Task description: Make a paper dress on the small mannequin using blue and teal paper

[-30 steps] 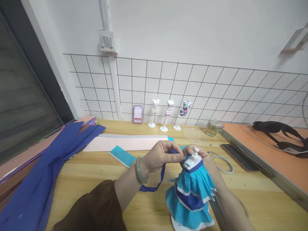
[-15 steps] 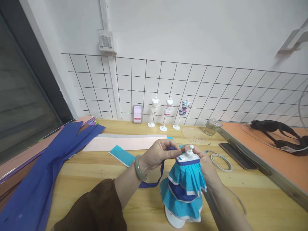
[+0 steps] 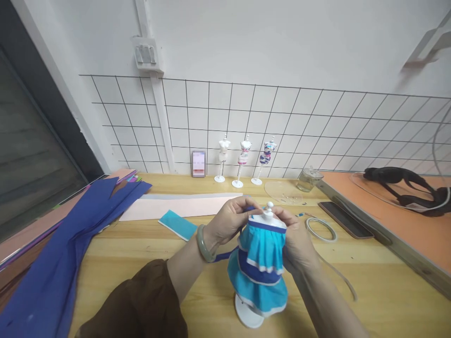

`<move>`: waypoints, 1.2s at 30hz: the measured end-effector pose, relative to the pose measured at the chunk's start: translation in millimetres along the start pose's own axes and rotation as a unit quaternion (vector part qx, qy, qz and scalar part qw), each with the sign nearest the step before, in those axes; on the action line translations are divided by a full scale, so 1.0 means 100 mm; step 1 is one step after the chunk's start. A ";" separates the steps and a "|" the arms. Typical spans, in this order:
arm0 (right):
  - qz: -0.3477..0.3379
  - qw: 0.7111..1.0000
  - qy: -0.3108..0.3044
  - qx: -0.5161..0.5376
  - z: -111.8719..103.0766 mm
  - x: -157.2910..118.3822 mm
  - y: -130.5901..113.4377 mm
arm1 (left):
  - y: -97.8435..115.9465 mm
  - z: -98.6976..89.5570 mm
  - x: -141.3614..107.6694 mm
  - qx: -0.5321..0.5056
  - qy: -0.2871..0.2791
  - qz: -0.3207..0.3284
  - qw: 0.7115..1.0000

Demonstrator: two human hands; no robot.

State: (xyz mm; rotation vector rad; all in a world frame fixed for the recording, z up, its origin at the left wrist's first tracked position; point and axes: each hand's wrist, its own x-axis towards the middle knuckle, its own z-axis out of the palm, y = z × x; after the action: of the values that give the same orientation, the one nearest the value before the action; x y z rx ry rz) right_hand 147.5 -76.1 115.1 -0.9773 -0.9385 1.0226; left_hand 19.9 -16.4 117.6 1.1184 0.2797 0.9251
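A small white mannequin (image 3: 268,215) stands on a round white base, wearing a tiered turquoise and blue dress (image 3: 262,249) with white edging. My left hand (image 3: 230,220), with a green bangle at the wrist, pinches a blue strip (image 3: 227,256) beside the mannequin's top left; the strip hangs below the fingers. Behind the shoulder on the other side is my right hand (image 3: 294,234), its fingers bent at the top edge of the dress. The mannequin partly hides those fingertips, and what they hold cannot be made out.
Blue cloth (image 3: 84,230) lies at the left, near a pale pink strip (image 3: 176,207) and a turquoise piece (image 3: 178,225). Three small mannequins (image 3: 243,157) and a phone (image 3: 199,164) stand behind. A glass jar (image 3: 309,180), dark phone (image 3: 345,219) and coiled cable (image 3: 321,230) are right.
The dressed mannequin has turned slightly and sits a little further left in view. My right hand has moved left with it, and less of the blue strip shows under my left hand.
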 end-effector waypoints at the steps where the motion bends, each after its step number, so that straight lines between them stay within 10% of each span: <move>1: 0.006 1.000 0.008 0.024 0.01 -0.01 0.00 | 0.00 -0.01 0.00 -0.007 -0.002 -0.003 1.000; 16: 0.016 0.999 0.036 0.033 0.01 -0.02 -0.04 | -0.05 -0.04 0.01 -0.069 -0.033 -0.048 0.996; 25: -0.109 0.975 -0.040 -0.192 -0.04 0.02 -0.31 | -0.04 -0.07 0.03 -0.102 -0.019 -0.102 0.989; 36: -0.051 0.936 -0.226 -0.267 -0.16 0.30 -0.49 | -0.12 -0.13 0.07 -0.165 -0.064 -0.150 0.973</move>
State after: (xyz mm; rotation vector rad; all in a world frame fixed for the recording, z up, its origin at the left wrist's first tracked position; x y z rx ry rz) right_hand 182.2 -60.9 162.0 -1.1394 -1.6946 0.9371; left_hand 22.0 -4.3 102.7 0.7982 0.1739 0.6009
